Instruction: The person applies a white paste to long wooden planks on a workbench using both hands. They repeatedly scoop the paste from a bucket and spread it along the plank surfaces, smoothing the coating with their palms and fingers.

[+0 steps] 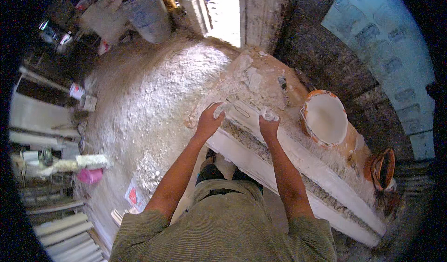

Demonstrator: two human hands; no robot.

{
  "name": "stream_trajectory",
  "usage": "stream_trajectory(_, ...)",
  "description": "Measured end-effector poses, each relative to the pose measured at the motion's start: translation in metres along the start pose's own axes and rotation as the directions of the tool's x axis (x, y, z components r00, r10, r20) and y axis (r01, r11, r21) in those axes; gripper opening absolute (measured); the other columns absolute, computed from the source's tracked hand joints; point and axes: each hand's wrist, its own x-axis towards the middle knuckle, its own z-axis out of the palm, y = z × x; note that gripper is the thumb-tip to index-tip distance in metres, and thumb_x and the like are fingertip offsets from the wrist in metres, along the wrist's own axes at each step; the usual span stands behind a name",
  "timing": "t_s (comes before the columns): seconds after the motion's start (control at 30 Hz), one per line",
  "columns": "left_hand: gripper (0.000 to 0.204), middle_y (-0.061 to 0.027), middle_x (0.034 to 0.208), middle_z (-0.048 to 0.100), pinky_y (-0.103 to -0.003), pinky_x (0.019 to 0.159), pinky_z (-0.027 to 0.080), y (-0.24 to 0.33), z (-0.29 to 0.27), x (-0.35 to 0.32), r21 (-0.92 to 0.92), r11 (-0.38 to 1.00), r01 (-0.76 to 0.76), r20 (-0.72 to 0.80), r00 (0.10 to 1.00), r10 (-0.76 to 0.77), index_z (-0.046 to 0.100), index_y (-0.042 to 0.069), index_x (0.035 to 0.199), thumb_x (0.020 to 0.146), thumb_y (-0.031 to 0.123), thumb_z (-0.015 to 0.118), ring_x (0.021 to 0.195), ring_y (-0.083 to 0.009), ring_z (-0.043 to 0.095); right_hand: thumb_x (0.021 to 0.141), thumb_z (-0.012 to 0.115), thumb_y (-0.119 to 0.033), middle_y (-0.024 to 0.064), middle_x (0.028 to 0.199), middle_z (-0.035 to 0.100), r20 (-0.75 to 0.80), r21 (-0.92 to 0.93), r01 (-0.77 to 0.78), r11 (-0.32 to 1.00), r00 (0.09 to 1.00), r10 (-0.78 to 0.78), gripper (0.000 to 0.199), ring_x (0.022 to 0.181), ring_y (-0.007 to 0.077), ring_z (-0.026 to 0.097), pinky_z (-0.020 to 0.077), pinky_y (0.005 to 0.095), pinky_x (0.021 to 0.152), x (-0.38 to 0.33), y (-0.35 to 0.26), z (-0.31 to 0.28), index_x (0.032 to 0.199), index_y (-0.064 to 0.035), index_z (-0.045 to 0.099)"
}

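Observation:
My left hand point(210, 119) is closed round a white plaster-like lump point(219, 110) at the far end of a long white trough-like piece point(251, 156). To its right, my right hand point(269, 126) is curled round another white lump point(268, 114), over the far side of the same piece. Both lumps are partly hidden by my fingers. The long piece runs from between my hands toward the lower right, with a strip of rough brown fibrous material point(321, 193) along its middle. A thin wire-like loop point(240, 107) lies between my hands.
An orange-rimmed bucket point(345, 109) with whitish contents stands on the bench, right of my hands. A brown pot point(382, 170) leans at the bench's right end. White crumbs cover the ground at left. A blue-grey barrel point(148, 16) stands at the back, near a bright doorway point(224, 17).

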Motion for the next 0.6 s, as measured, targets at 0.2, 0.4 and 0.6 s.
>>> stream_trajectory(0.2, 0.041, -0.0243, 0.134, 0.052, -0.047, 0.105, 0.040, -0.042, 0.016, 0.091, 0.404, 0.857, -0.321, 0.253, 0.939, 0.233, 0.062, 0.009, 0.123, 0.088, 0.031, 0.066, 0.125, -0.0423, 0.048, 0.085, 0.063, -0.036, 0.0188, 0.105, 0.067, 0.118, -0.294, -0.104, 0.950, 0.983, 0.144, 0.047, 0.101, 0.0364, 0.059, 0.0355, 0.0468, 0.105, 0.030, -0.022, 0.008, 0.099, 0.0084, 0.060)
stream_trajectory(0.4, 0.032, -0.0240, 0.122, 0.058, -0.048, 0.104, 0.039, -0.069, 0.015, 0.109, 0.234, 0.882, -0.409, 0.408, 0.865, 0.293, 0.067, 0.004, 0.112, 0.086, 0.023, 0.066, 0.118, -0.0404, 0.052, 0.084, 0.063, -0.047, 0.0255, 0.104, 0.065, 0.009, -0.534, -0.241, 0.811, 0.957, 0.290, 0.055, 0.093, 0.0396, 0.063, 0.0482, 0.0482, 0.092, 0.074, -0.058, 0.050, 0.087, 0.0079, 0.067)
stream_trajectory(0.6, 0.027, -0.0240, 0.124, 0.056, -0.048, 0.105, 0.038, -0.095, 0.009, 0.125, 0.144, 0.873, -0.466, 0.450, 0.816, 0.362, 0.062, 0.005, 0.112, 0.090, 0.020, 0.062, 0.120, -0.0408, 0.050, 0.078, 0.071, -0.045, 0.0297, 0.102, 0.061, 0.101, -0.683, -0.101, 0.724, 0.968, 0.230, 0.056, 0.101, 0.0412, 0.061, 0.0512, 0.0502, 0.085, 0.091, -0.029, 0.062, 0.096, 0.0072, 0.067)
